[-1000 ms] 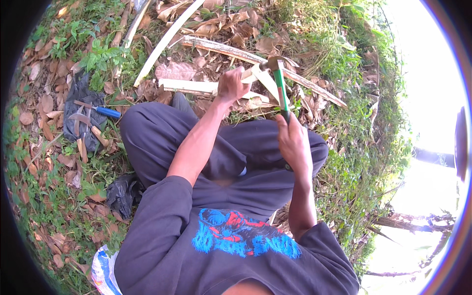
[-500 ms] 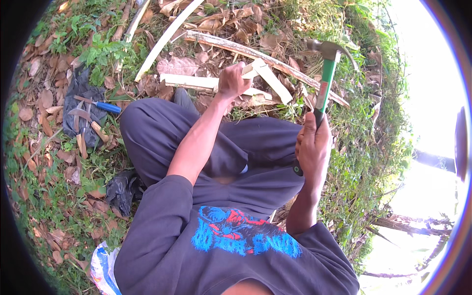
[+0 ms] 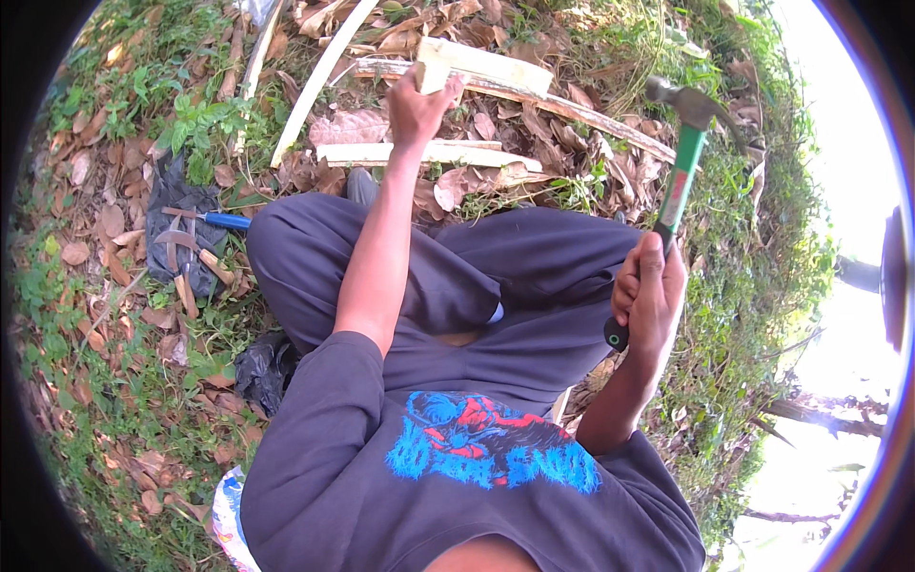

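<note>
My left hand (image 3: pixel 417 112) grips an angled piece of pale wood (image 3: pixel 500 69), which looks like two flat strips meeting at a corner. The fingers close around its short arm while the longer arm points right, above the ground. In my right hand (image 3: pixel 652 291) is a claw hammer (image 3: pixel 681 181), held upright by its black grip with the green shaft and metal head pointing away from me. Between my legs and the held wood, pale wooden strips (image 3: pixel 477 155) lie on dry leaves.
A long rough-barked stick (image 3: pixel 600 124) crosses the ground behind the strips, and a peeled pale pole (image 3: pixel 319 86) lies at left. On a black plastic bag (image 3: pixel 167 195) left of my knee rest a blue-handled tool (image 3: pixel 226 220) and a curved blade with a wooden handle (image 3: pixel 215 265).
My left hand has lifted the angled wood off the strips and carried it farther away and slightly left. My right hand has shifted right with the hammer.
</note>
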A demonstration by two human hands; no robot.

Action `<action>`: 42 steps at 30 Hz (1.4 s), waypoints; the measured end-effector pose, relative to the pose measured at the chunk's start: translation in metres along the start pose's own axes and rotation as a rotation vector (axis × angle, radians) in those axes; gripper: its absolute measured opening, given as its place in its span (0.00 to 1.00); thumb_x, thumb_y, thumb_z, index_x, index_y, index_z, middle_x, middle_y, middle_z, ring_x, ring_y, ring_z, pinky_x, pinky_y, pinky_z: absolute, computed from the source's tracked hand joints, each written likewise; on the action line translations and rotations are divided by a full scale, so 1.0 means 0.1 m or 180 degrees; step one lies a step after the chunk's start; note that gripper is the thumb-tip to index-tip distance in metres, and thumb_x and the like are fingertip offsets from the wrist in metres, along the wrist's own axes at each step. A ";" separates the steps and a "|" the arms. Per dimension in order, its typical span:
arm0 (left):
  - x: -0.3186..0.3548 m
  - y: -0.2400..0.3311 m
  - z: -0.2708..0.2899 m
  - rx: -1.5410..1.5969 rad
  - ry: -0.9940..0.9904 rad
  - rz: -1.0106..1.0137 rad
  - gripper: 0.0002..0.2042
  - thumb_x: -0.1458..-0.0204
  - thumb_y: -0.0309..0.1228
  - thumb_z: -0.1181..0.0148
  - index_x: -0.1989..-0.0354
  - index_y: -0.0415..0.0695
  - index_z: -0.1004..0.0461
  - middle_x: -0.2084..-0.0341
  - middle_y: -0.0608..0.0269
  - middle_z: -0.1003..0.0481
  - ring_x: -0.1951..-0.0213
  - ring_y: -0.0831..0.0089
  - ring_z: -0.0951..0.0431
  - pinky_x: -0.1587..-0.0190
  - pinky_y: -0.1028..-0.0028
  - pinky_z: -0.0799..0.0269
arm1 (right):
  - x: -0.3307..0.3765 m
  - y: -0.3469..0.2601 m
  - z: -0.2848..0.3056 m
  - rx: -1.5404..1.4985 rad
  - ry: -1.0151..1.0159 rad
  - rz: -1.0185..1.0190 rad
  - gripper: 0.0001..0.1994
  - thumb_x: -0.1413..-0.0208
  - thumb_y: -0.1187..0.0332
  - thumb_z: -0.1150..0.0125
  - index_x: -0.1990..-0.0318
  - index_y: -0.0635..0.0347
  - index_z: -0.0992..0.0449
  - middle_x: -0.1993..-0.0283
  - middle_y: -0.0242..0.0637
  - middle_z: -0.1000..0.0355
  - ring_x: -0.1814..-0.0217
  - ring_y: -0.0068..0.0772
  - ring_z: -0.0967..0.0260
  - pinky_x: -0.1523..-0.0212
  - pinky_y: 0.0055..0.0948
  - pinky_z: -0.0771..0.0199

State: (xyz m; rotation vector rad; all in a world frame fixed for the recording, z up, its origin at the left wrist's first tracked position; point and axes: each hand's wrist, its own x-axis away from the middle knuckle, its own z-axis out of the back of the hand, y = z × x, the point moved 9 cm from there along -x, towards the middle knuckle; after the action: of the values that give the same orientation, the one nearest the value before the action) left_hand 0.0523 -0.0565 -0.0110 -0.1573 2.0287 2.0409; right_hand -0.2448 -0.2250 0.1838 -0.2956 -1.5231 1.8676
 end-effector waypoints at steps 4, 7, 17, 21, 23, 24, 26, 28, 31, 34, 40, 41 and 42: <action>-0.05 0.06 0.20 0.0318 -0.0024 -0.0168 0.10 0.48 0.34 0.36 0.64 0.41 0.24 0.73 0.62 0.23 0.73 0.78 0.24 0.71 0.74 0.28 | 0.15 0.66 0.05 -0.0255 -0.0320 -0.0750 0.14 0.28 0.56 0.52 0.66 0.53 0.38 0.82 0.20 0.47 0.87 0.09 0.53 0.89 0.16 0.52; -0.05 0.03 0.11 0.0467 -0.0207 -0.0245 0.07 0.48 0.30 0.39 0.66 0.41 0.25 0.74 0.65 0.24 0.74 0.79 0.27 0.72 0.74 0.31 | 0.26 0.99 0.08 -0.0407 -0.0450 -0.1086 0.13 0.28 0.58 0.52 0.65 0.53 0.38 0.81 0.20 0.47 0.87 0.09 0.53 0.89 0.17 0.51; -0.32 -0.46 -0.13 -0.0051 -0.0602 -0.0008 0.06 0.49 0.27 0.37 0.64 0.42 0.23 0.77 0.69 0.23 0.74 0.82 0.25 0.71 0.77 0.31 | 0.23 1.11 0.26 -0.0475 -0.0480 -0.1121 0.13 0.30 0.58 0.48 0.64 0.54 0.37 0.80 0.19 0.44 0.85 0.08 0.51 0.87 0.16 0.49; -0.27 -0.64 -0.22 -0.0104 -0.0442 -0.0192 0.06 0.50 0.27 0.37 0.64 0.42 0.21 0.76 0.70 0.22 0.73 0.81 0.23 0.69 0.78 0.30 | 0.21 1.13 0.22 -0.0413 -0.0539 -0.1173 0.12 0.31 0.59 0.46 0.64 0.55 0.35 0.80 0.20 0.43 0.84 0.08 0.49 0.87 0.17 0.47; -0.19 -0.69 -0.26 -0.0017 -0.0470 -0.0109 0.06 0.50 0.27 0.37 0.64 0.42 0.21 0.76 0.70 0.22 0.73 0.82 0.23 0.70 0.78 0.30 | 0.20 1.17 0.16 -0.0364 -0.0608 -0.1173 0.12 0.31 0.59 0.46 0.64 0.55 0.35 0.80 0.20 0.42 0.84 0.08 0.48 0.86 0.17 0.47; -0.14 -0.74 -0.28 0.0053 -0.0520 0.0008 0.05 0.50 0.25 0.39 0.65 0.42 0.21 0.76 0.70 0.23 0.73 0.83 0.24 0.70 0.78 0.31 | 0.20 1.17 0.14 -0.0302 -0.0632 -0.1186 0.12 0.31 0.60 0.45 0.63 0.56 0.34 0.80 0.20 0.42 0.84 0.09 0.47 0.86 0.17 0.46; -0.07 -0.69 -0.42 0.0373 -0.0784 0.0147 0.04 0.49 0.22 0.42 0.67 0.41 0.22 0.75 0.67 0.20 0.74 0.82 0.23 0.71 0.79 0.29 | 0.18 1.19 0.08 -0.0262 -0.0625 -0.1249 0.12 0.32 0.60 0.44 0.63 0.56 0.35 0.80 0.20 0.41 0.84 0.09 0.46 0.86 0.17 0.46; -0.03 -0.70 -0.48 0.0846 -0.0953 0.0250 0.05 0.49 0.24 0.42 0.67 0.41 0.21 0.74 0.64 0.19 0.75 0.80 0.21 0.72 0.79 0.27 | 0.18 1.18 0.00 -0.0200 -0.0670 -0.1314 0.12 0.32 0.59 0.44 0.64 0.56 0.35 0.80 0.21 0.40 0.84 0.10 0.46 0.86 0.17 0.46; 0.04 -0.89 -0.47 0.0425 -0.0919 0.0829 0.09 0.48 0.34 0.36 0.66 0.40 0.20 0.75 0.63 0.19 0.75 0.80 0.23 0.69 0.75 0.27 | 0.10 1.12 -0.24 -0.0507 -0.0823 -0.1185 0.13 0.31 0.59 0.45 0.65 0.55 0.36 0.80 0.20 0.42 0.85 0.09 0.48 0.87 0.17 0.47; 0.04 -0.89 -0.46 0.0186 -0.0727 0.0312 0.15 0.48 0.40 0.35 0.61 0.41 0.18 0.75 0.64 0.19 0.72 0.76 0.21 0.66 0.72 0.27 | -0.02 1.02 -0.61 -0.0902 -0.0814 -0.0974 0.11 0.29 0.62 0.49 0.64 0.55 0.38 0.81 0.21 0.45 0.86 0.10 0.50 0.88 0.17 0.48; 0.01 -0.86 -0.43 -0.0121 -0.0585 0.0294 0.14 0.46 0.36 0.38 0.55 0.43 0.18 0.75 0.62 0.18 0.74 0.75 0.21 0.69 0.72 0.26 | -0.40 0.72 -1.00 -0.0626 -0.1011 -0.0119 0.08 0.33 0.70 0.44 0.61 0.62 0.35 0.78 0.26 0.40 0.81 0.15 0.42 0.78 0.21 0.35; 0.01 -0.88 -0.45 -0.0125 -0.0647 0.0279 0.14 0.46 0.36 0.38 0.56 0.42 0.18 0.76 0.62 0.19 0.74 0.75 0.22 0.69 0.72 0.26 | -0.44 0.71 -1.04 -0.0692 -0.1103 -0.0138 0.07 0.33 0.70 0.44 0.60 0.62 0.35 0.78 0.26 0.39 0.80 0.15 0.41 0.77 0.21 0.35; 0.01 -0.89 -0.46 -0.0137 -0.0721 0.0271 0.13 0.46 0.35 0.38 0.56 0.42 0.18 0.77 0.62 0.19 0.74 0.75 0.22 0.70 0.72 0.26 | -0.46 0.72 -1.09 -0.0767 -0.1189 -0.0169 0.07 0.34 0.71 0.43 0.60 0.62 0.35 0.77 0.27 0.39 0.80 0.16 0.41 0.77 0.21 0.34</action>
State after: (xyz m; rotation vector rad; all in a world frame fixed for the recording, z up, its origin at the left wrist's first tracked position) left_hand 0.0691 -0.1026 -0.0981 0.1487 1.8839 2.0485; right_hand -0.1755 -0.1749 0.0745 -0.0111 -1.9926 1.7667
